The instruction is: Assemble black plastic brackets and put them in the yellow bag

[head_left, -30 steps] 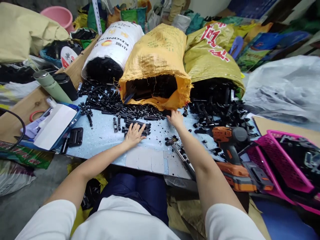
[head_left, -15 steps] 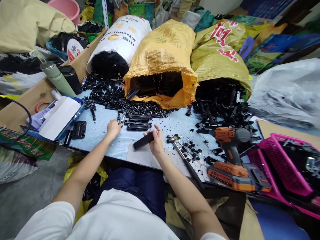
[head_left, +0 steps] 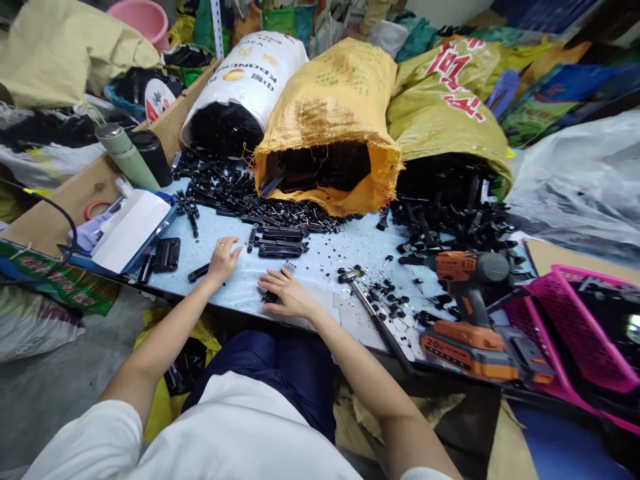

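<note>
Black, the dark piece lay low under my right hand, close to the near edge of the light-blue surface, with only a scrap of it showing by my fingers. That hand was the nearer one, its fingers slightly spread over the top; whether they gripped or merely covered the piece, I could not tell. A pale forked end showed just beyond my knuckles, and I could not make out if it belonged to the same piece, so the long axis was uncertain too. To the left, my left hand was loosely curled, thumb and forefinger apart, with nothing visible between them. A black bar ran slantwise up to its wrist side, one end pointing toward the left and the near edge; the other end was lost at the hand, and touching or just beside I could not say. Farther in from the near edge, beyond and between my hands, black parts lay side by side, roughly along that edge. On the right, the hammer slanted, its handle reaching the near edge. The inside of the orange sack was mostly dark.
</note>
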A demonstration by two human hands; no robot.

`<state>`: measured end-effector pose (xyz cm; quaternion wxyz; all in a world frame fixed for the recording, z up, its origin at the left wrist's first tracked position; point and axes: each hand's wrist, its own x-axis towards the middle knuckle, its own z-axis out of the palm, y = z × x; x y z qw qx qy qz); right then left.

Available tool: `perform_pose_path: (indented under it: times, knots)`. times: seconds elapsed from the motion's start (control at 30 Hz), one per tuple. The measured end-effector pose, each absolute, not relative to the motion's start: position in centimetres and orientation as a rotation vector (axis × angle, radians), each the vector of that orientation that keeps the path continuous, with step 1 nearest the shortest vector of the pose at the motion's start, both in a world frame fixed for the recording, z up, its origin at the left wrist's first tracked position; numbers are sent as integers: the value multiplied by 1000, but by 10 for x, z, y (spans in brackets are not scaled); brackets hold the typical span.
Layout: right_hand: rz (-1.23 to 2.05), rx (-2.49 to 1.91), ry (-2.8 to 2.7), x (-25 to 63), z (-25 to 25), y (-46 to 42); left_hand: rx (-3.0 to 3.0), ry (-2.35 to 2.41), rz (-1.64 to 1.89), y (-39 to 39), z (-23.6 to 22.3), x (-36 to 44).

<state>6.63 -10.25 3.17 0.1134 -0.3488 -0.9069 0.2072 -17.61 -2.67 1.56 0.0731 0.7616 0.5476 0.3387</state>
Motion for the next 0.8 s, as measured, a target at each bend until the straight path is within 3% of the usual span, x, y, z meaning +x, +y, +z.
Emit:
perform_pose_path:
  times: [0.1, 0.33, 0.4, 0.6, 0.8]
  knots:
    - [651, -990, -2738, 76, 35, -96, 2154, 1965, 1094, -41, 27, -218]
    - [574, -919, -2803, 74, 32, -90, 2092, 2269, 272, -87, 36, -272]
    - [572, -934, -2753, 71, 32, -90, 2077, 2235, 368, -89, 31, -270]
    - [891, -1213, -1989, 76, 41, -102, 1766, 1731, 1291, -83, 38, -217]
    - [1430, -1251, -1088, 59, 50, -115, 1623, 1293, 1036, -95, 58, -120]
